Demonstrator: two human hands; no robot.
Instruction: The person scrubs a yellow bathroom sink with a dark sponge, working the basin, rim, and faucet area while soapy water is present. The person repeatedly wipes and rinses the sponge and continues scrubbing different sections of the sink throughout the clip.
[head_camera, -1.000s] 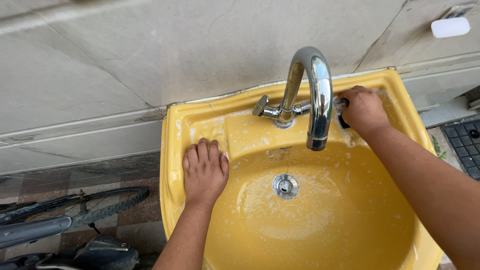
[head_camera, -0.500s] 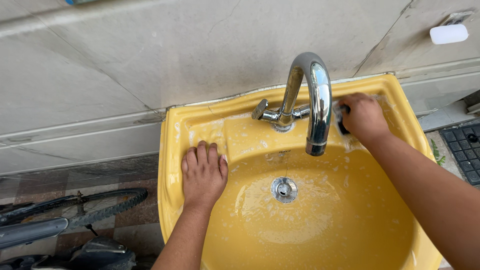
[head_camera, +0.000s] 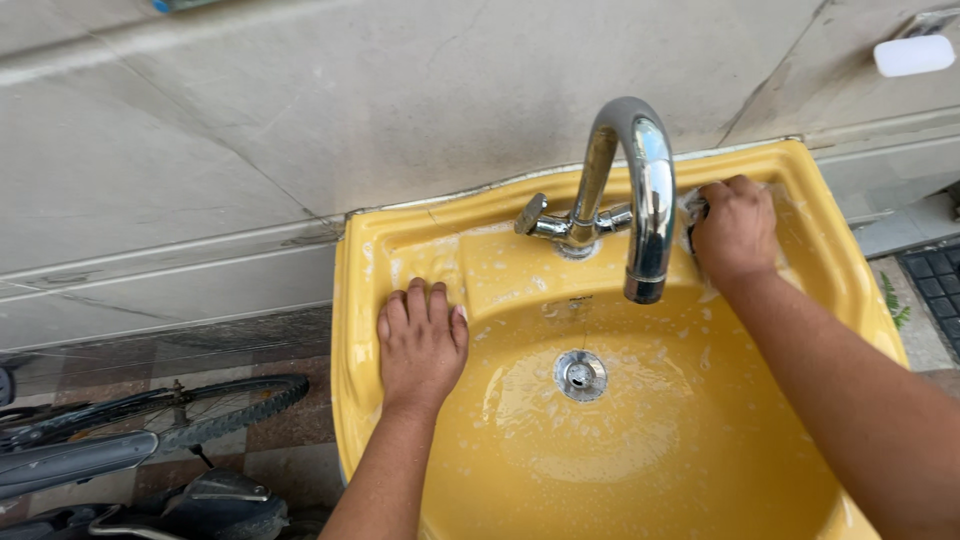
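A yellow basin (head_camera: 800, 190), wet and flecked with suds, fills the centre and lower right of the frame, fixed against a pale tiled wall (head_camera: 300, 130). The right hand (head_camera: 735, 228), right of centre near the top of the basin, has its fingers curled shut around a small scrubbing pad (head_camera: 692, 212); only a grey and dark edge of it shows at the fingertips, pressed against the basin's back ledge just right of the chrome tap (head_camera: 645, 190). The pad looks light and soft, probably soaked and soapy, so it would likely squash under pressure and slip easily; a full wrap of the fingers across its back, as here, seems the surest hold. The left hand (head_camera: 421, 343) lies flat, fingers spread and holding nothing, on the basin's left rim in the middle of the frame, well apart from the pad. The drain (head_camera: 580, 372) sits between the two forearms, lower in the bowl. A white bar of soap (head_camera: 913, 55) rests on a ledge at the upper right, and a bicycle wheel (head_camera: 190, 410) shows at the lower left on the tiled floor.
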